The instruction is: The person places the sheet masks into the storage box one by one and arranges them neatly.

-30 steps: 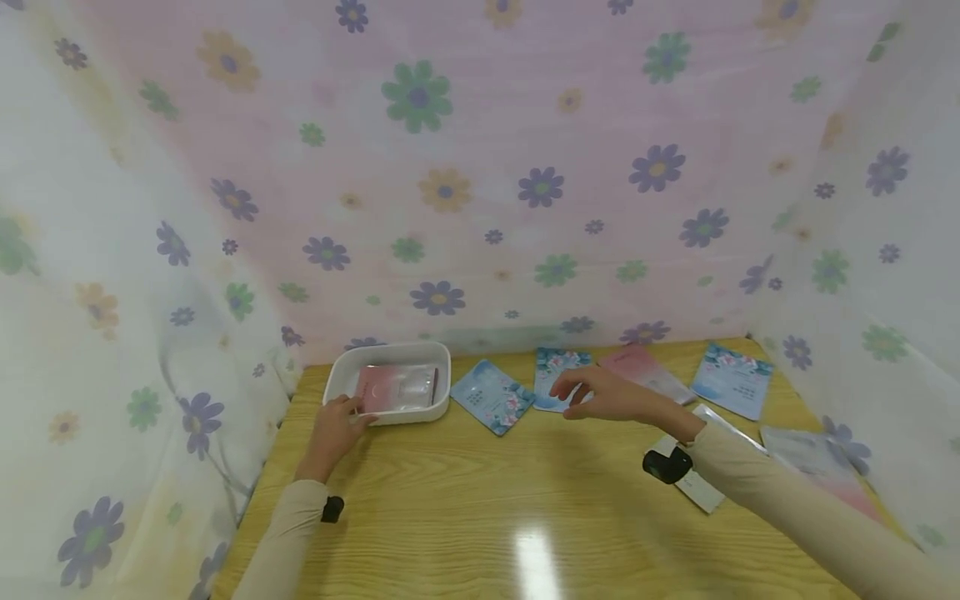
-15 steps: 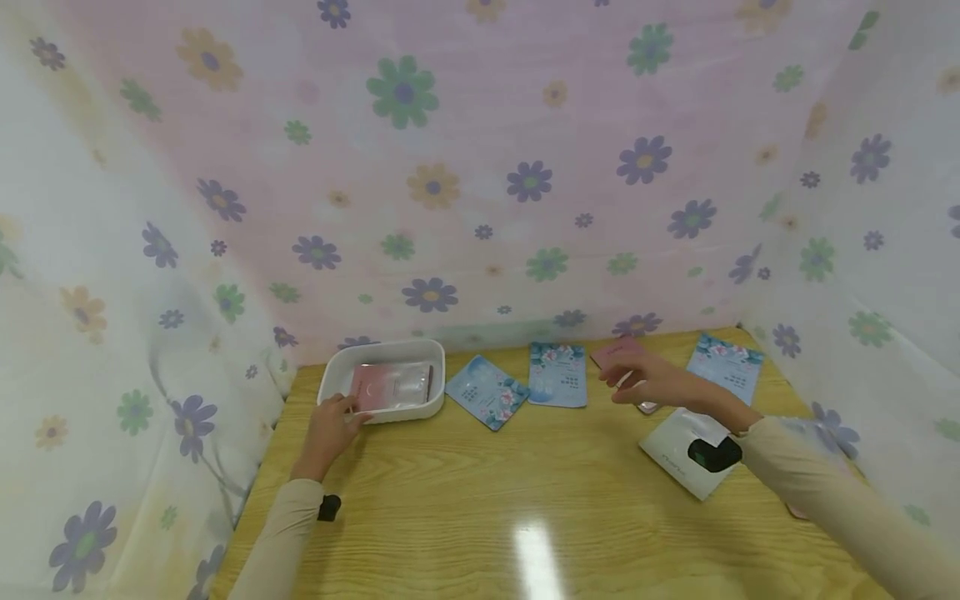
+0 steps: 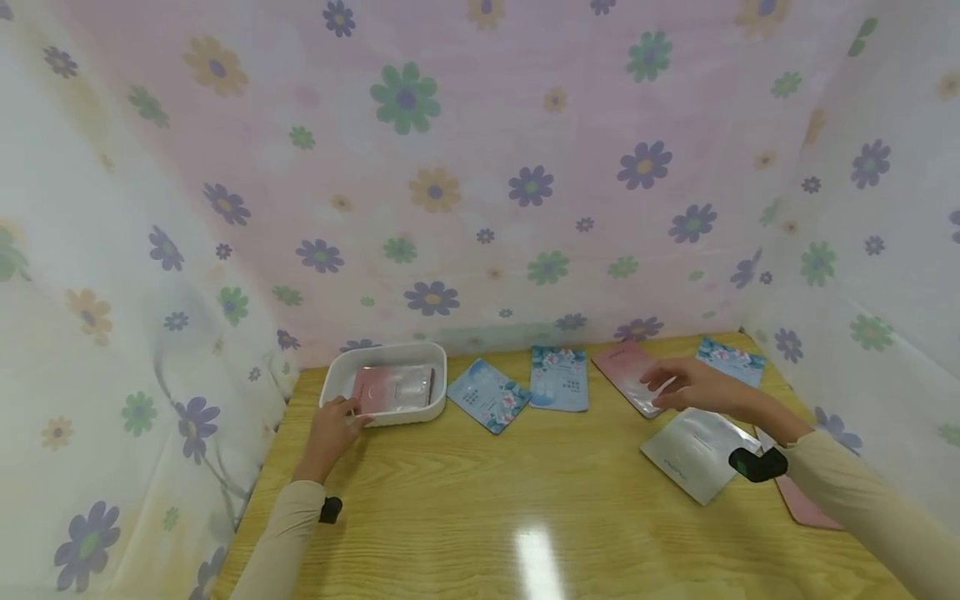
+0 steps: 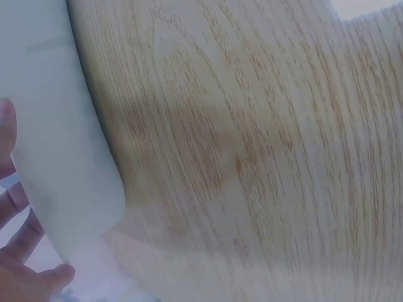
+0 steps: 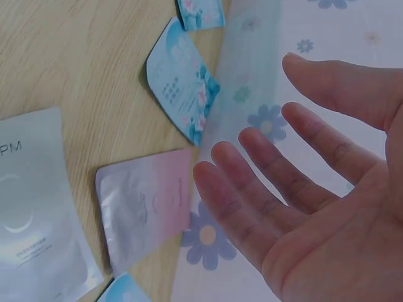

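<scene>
- A left hand (image 3: pixel 330 433) pinches the near-left corner of a white tub (image 3: pixel 441 387) at the table's (image 3: pixel 442 500) back-left corner, its fingers bent over the rim.
- A right hand (image 3: pixel 693 389), fingers loose and holding nothing, hovers by the near end of a pink packet (image 3: pixel 621 372), which lies along the table's back edge, toward the back-right corner.
- The packet looks light and flat, likely bendy; its glossy film could slip under dry fingertips.
- Best hold, by appearance: a pinch on the near edge, thumb beneath, without creasing the middle.
- The tub seems light and stiff; its rim offers the surest grip.
</scene>
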Demonstrator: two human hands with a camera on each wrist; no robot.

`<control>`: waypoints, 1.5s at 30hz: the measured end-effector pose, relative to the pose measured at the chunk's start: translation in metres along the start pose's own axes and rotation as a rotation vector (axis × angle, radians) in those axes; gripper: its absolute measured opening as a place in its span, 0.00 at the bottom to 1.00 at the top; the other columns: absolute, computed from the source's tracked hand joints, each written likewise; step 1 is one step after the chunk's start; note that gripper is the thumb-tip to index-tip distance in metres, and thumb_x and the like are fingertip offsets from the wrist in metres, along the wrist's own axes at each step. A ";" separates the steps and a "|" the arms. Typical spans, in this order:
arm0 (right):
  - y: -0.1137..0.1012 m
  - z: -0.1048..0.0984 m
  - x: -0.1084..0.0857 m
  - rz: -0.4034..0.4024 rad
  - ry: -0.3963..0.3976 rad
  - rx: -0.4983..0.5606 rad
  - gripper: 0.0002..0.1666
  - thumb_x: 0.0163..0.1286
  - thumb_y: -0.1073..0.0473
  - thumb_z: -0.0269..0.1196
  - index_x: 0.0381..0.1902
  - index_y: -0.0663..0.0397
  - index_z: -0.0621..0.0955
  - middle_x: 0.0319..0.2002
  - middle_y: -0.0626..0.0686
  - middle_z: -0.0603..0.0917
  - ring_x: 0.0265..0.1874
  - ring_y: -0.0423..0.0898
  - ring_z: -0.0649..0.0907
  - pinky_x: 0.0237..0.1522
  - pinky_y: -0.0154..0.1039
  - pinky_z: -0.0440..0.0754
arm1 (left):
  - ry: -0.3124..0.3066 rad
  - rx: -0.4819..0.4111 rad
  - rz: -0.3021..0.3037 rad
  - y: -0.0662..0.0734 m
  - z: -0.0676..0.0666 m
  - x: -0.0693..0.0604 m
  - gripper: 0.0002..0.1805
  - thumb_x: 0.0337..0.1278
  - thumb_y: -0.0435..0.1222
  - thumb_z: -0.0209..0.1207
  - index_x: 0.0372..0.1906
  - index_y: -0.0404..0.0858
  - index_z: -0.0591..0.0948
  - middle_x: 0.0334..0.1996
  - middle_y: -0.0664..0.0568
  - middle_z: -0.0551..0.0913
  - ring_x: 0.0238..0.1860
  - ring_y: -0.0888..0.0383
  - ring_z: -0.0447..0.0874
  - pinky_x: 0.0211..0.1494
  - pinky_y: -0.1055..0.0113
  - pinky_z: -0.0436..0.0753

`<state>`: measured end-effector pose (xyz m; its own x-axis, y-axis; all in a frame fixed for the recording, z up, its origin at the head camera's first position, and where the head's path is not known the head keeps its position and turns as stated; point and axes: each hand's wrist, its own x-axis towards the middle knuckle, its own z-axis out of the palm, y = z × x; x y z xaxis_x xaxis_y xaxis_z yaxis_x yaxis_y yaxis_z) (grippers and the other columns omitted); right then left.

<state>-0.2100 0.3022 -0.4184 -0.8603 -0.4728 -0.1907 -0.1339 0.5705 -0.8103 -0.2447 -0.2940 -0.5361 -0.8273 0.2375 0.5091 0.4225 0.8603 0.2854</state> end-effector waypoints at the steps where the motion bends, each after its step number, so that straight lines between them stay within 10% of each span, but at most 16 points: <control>1: 0.002 -0.001 -0.003 0.000 -0.001 0.003 0.26 0.66 0.57 0.63 0.58 0.61 0.71 0.52 0.63 0.75 0.49 0.58 0.79 0.41 0.47 0.79 | -0.004 0.002 -0.002 0.000 0.000 0.000 0.15 0.38 0.34 0.74 0.22 0.36 0.75 0.20 0.48 0.73 0.21 0.52 0.68 0.28 0.56 0.71; 25: 0.070 -0.028 -0.026 0.108 0.029 0.067 0.32 0.66 0.58 0.61 0.63 0.67 0.66 0.58 0.71 0.70 0.48 0.53 0.79 0.43 0.53 0.78 | 0.013 0.005 0.021 0.000 0.001 0.006 0.15 0.39 0.35 0.74 0.22 0.37 0.76 0.18 0.50 0.72 0.19 0.55 0.67 0.26 0.57 0.71; 45: 0.127 -0.025 -0.026 0.204 0.165 0.012 0.37 0.61 0.58 0.66 0.62 0.72 0.66 0.56 0.76 0.69 0.53 0.69 0.72 0.43 0.55 0.77 | 0.039 0.008 0.025 -0.002 0.005 -0.001 0.16 0.35 0.34 0.75 0.21 0.37 0.76 0.18 0.51 0.71 0.19 0.53 0.69 0.26 0.55 0.72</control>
<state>-0.2168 0.4041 -0.5020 -0.9376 -0.2323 -0.2586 0.0556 0.6341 -0.7713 -0.2469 -0.2937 -0.5410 -0.8014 0.2415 0.5472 0.4400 0.8577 0.2658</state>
